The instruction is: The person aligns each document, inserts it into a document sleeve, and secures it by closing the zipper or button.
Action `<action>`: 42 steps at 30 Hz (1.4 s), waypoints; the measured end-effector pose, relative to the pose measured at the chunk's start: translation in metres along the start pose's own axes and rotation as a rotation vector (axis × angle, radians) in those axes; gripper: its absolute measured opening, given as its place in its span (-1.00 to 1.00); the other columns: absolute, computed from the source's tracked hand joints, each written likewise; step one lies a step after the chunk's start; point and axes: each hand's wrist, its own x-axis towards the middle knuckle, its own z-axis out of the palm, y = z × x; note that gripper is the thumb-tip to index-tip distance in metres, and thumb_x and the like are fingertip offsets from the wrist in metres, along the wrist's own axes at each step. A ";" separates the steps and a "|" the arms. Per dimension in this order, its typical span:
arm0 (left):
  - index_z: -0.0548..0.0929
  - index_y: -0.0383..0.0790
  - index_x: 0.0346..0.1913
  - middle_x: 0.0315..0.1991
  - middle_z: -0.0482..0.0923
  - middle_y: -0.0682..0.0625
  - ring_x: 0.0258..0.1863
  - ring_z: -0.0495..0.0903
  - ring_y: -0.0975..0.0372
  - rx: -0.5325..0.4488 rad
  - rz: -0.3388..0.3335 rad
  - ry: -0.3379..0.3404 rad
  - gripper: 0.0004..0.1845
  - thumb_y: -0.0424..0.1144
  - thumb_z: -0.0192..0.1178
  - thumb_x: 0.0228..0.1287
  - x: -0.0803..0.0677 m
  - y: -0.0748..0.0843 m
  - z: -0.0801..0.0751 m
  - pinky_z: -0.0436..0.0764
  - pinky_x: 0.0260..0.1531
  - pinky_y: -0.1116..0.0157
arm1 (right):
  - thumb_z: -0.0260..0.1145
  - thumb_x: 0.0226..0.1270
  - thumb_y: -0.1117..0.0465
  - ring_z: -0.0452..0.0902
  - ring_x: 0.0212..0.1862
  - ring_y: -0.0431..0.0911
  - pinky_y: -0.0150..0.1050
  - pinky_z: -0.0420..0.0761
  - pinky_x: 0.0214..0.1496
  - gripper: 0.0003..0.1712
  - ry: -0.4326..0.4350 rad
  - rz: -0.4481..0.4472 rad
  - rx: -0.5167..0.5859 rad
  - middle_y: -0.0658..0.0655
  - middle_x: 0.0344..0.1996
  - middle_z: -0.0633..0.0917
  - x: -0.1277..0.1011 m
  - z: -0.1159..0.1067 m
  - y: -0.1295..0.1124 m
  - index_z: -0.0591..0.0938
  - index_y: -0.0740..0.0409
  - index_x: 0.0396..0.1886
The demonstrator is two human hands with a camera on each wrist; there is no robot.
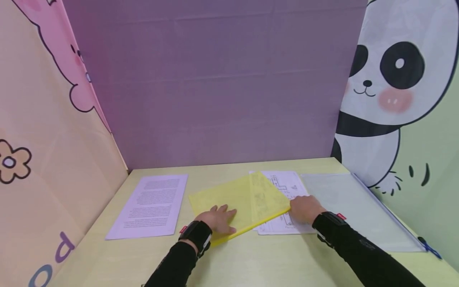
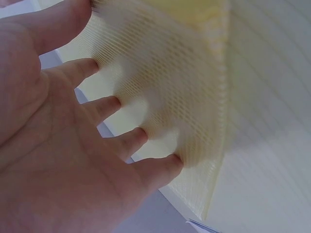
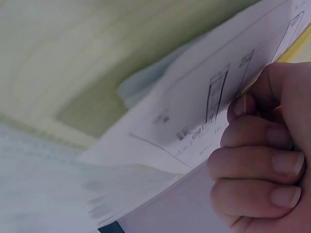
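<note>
A yellow translucent mesh folder (image 1: 229, 195) lies at an angle on the pale yellow table (image 1: 258, 259). My left hand (image 1: 218, 220) presses flat on its near left part, fingers spread and straight on the mesh (image 2: 165, 73). My right hand (image 1: 304, 209) grips the folder's near right corner with curled fingers (image 3: 267, 145); a strip of the yellow edge (image 3: 294, 48) shows by the thumb. A white sheet with line drawings (image 1: 292, 187) lies partly under the folder, and it fills the right wrist view (image 3: 209, 97).
A printed text page (image 1: 154, 205) lies at the left of the table. A clear zip folder (image 1: 355, 207) with a blue pull (image 1: 428, 247) lies at the right. Cloth walls enclose the table: purple behind, peach on the left, a panda print on the right.
</note>
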 end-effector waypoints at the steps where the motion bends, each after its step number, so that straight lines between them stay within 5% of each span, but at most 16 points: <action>1: 0.30 0.13 0.56 0.60 0.09 -0.05 0.57 0.03 -0.10 0.003 0.000 0.001 -0.28 0.13 0.23 0.41 0.000 0.000 0.000 0.17 0.40 -0.26 | 0.19 0.47 0.16 0.40 -0.46 0.00 -0.10 0.48 -0.31 -0.74 0.002 0.003 -0.001 0.10 -0.54 0.51 0.000 0.001 0.001 0.63 0.25 -0.36; 14: 0.31 0.15 0.56 0.60 0.10 -0.04 0.57 0.04 -0.10 0.010 -0.008 0.004 -0.28 0.15 0.22 0.40 -0.002 0.000 0.001 0.19 0.39 -0.26 | 0.21 0.47 0.14 0.40 -0.49 0.00 -0.13 0.46 -0.37 -0.71 0.037 -0.008 -0.054 0.10 -0.57 0.51 0.001 0.008 0.001 0.60 0.25 -0.40; 21: 0.30 0.14 0.56 0.60 0.09 -0.05 0.57 0.03 -0.10 0.010 -0.002 0.007 -0.28 0.15 0.22 0.41 -0.004 -0.001 -0.001 0.19 0.39 -0.25 | 0.29 0.44 0.18 0.39 -0.51 0.01 -0.13 0.50 -0.43 -0.74 0.137 -0.019 -0.145 0.14 -0.57 0.54 0.002 0.005 -0.006 0.64 0.29 -0.38; 27: 0.30 0.14 0.56 0.60 0.09 -0.05 0.57 0.03 -0.11 0.002 0.003 0.009 -0.28 0.15 0.22 0.41 -0.006 0.000 -0.001 0.19 0.39 -0.26 | 0.28 0.38 0.19 0.46 -0.41 0.07 0.01 0.62 -0.35 -0.77 0.222 0.039 -0.078 0.19 -0.49 0.54 0.000 -0.003 -0.035 0.63 0.30 -0.37; 34: 0.31 0.15 0.56 0.60 0.10 -0.05 0.56 0.05 -0.12 0.023 0.007 0.018 -0.28 0.17 0.21 0.40 -0.005 0.001 -0.001 0.19 0.39 -0.27 | 0.27 0.42 0.04 0.47 -0.39 0.09 0.05 0.61 -0.35 -0.61 0.325 -0.016 0.031 0.18 -0.51 0.50 -0.013 0.004 -0.090 0.55 0.25 -0.51; 42: 0.33 0.13 0.55 0.58 0.15 -0.06 0.54 0.10 -0.13 0.029 -0.004 0.034 -0.27 0.19 0.22 0.39 -0.004 0.002 0.001 0.23 0.36 -0.28 | 0.22 0.47 -0.20 0.52 -0.36 0.13 0.09 0.62 -0.23 -0.35 0.262 -0.053 0.068 0.23 -0.51 0.55 -0.019 0.006 -0.113 0.59 0.32 -0.50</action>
